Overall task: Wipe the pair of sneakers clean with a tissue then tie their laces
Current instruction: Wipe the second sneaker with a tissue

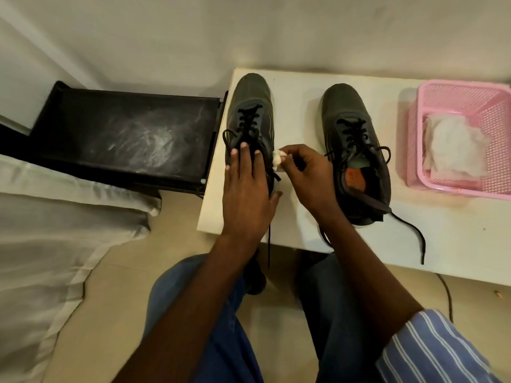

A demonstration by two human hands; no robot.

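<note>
Left hand [244,186] flat on the left sneaker [250,117] at ten o'clock on the surface [298,106], right hand [304,172] pinching a soft, tear-prone tissue wad [278,161] against its side; best kept bunched.

A white table [301,217] stood against the wall. On it sat two dark sneakers, toes to the wall: the left sneaker [250,106] near the table's left edge, the right sneaker [349,111] apart from it. A pink plastic basket [470,98] sat further right.
</note>
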